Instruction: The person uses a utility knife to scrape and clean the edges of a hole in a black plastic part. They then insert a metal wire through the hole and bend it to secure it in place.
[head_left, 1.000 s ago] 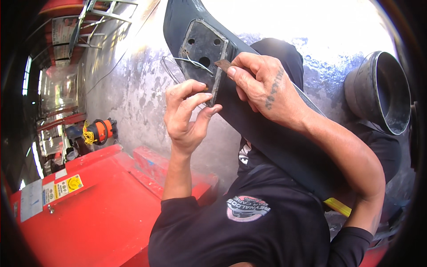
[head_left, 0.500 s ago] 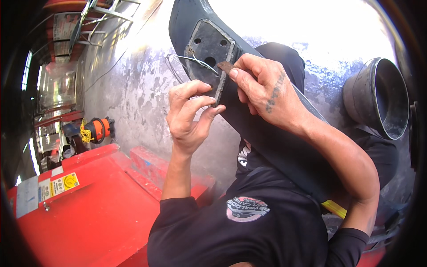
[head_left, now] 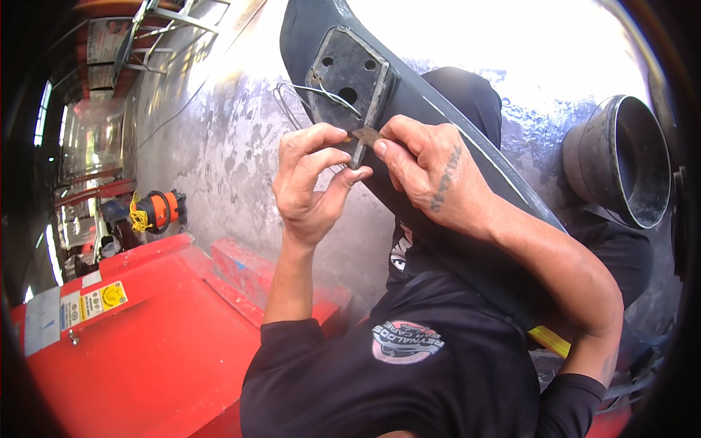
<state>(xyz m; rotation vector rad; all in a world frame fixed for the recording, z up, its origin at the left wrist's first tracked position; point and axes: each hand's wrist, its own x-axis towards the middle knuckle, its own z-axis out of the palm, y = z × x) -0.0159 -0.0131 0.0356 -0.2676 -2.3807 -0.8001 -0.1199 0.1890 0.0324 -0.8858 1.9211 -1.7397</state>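
Observation:
A long black curved panel slants across my lap. On its far end sits a dark plate with several round holes and a raised, worn rim. A thin bent wire loops out over the plate's left side. My left hand is closed about the plate's near corner, thumb below and fingertips above. Between thumb and curled fingers, my right hand pinches a small, flat, rusty brown strip. The strip's tip reaches the plate's rim beside my left fingertips; whether it touches is too small to tell.
A red metal surface with stickers fills the lower left. Behind it stands an orange-and-black machine with a yellow cord. To the right is a dark round tub. A metal stand is at the far left.
My right hand has moved slightly down and nearer to me, bringing the rusty strip close to my left fingertips. The panel and plate have shifted slightly; my left hand keeps its place.

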